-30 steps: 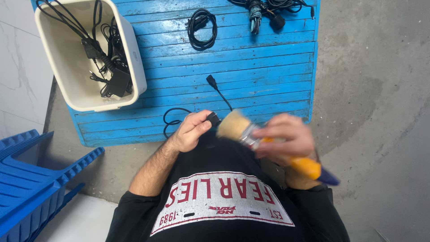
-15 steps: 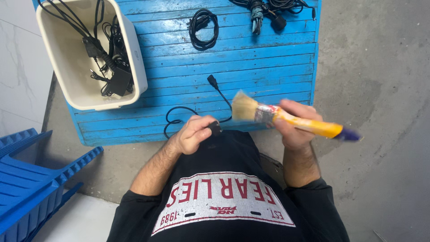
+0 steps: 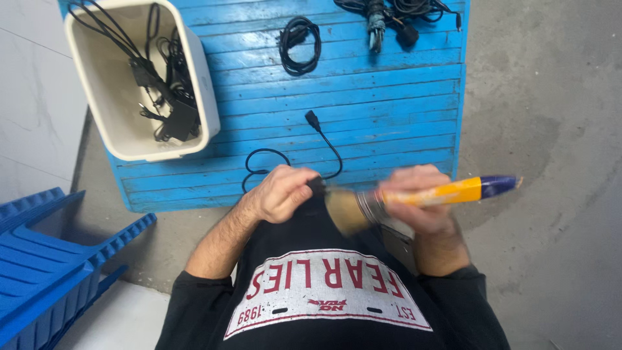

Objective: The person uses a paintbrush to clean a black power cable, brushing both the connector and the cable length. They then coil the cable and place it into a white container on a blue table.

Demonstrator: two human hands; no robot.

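Note:
My right hand [image 3: 414, 198] grips a paintbrush [image 3: 421, 196] with a yellow and blue handle; its pale bristles point left and down, blurred, close to my left hand. My left hand [image 3: 280, 192] is closed on a small black object, the end of a thin black cable [image 3: 322, 136] that loops over the blue slatted board [image 3: 389, 110] and ends in a plug. Both hands are held just above my black printed shirt, at the board's near edge.
A white plastic tub [image 3: 206, 97] at the upper left holds tangled black cables and adapters. A coiled black cord [image 3: 299, 44] and a tool with cords [image 3: 382, 16] lie at the board's far side. A blue plastic crate [image 3: 45, 259] stands at lower left; grey concrete floor to the right.
The brush has swung from pointing up-left over the board to pointing down-left beside my left hand. The left hand has stayed in place on the cable end.

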